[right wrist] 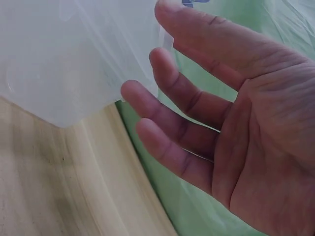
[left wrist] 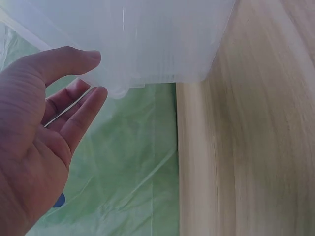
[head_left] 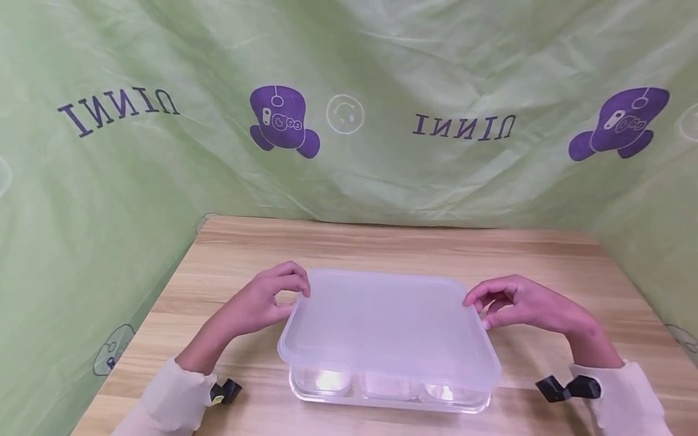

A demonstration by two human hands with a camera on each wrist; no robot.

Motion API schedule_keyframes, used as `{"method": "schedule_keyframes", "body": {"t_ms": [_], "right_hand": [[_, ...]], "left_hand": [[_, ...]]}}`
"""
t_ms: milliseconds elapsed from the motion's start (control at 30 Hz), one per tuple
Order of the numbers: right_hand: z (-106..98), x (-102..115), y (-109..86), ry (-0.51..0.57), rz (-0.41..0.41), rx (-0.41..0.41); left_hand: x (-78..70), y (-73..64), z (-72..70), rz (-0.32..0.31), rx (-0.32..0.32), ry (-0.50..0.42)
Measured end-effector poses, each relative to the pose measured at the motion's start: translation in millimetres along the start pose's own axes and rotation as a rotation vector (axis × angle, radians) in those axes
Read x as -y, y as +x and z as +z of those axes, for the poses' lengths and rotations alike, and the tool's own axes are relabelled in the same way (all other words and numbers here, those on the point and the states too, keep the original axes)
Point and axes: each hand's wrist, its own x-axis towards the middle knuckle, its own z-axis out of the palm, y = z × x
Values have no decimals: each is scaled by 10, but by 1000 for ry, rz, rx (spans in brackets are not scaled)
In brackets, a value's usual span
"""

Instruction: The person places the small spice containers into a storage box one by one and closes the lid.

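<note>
A frosted, translucent rectangular lid (head_left: 387, 324) lies above a clear plastic food container (head_left: 389, 401), covering most of it in the head view. Only the container's near side shows, with several rounded compartments behind it. My left hand (head_left: 277, 295) pinches the lid's left edge near its far corner, between thumb and fingers. On the opposite side, my right hand (head_left: 515, 303) holds the right edge with its thumb and index finger. In the right wrist view, the other fingers (right wrist: 162, 110) of that hand are loosely curled beside the plastic. Whether the lid's far edge touches the container is hidden.
Underneath is a light wood-grain table (head_left: 262, 242). A green cloth (head_left: 382, 181) with purple printed figures hangs behind the table and along both its sides. Black bow-like straps (head_left: 569, 388) sit at the pale sleeve cuffs.
</note>
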Motion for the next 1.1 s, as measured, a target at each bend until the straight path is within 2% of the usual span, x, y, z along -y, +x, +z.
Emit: {"method": "schedule_keyframes", "body": {"t_ms": [300,467,633,900,1100], "right_hand": [[26,-14,-54,32,-41,61],[59,5,-48,28,16,50],[77,13,-56,-17,52,35],[95,-10,-47,17,31,53],[131,-7,-39,42,1,44]], "left_hand": [[-126,-14,-23,47,77,162],[-112,-50,-11,106,96,222],[-71,-75,33,146,86,240],[-111,-109,6,82,111,211],[-118,-136,-5,41,118,155]]}}
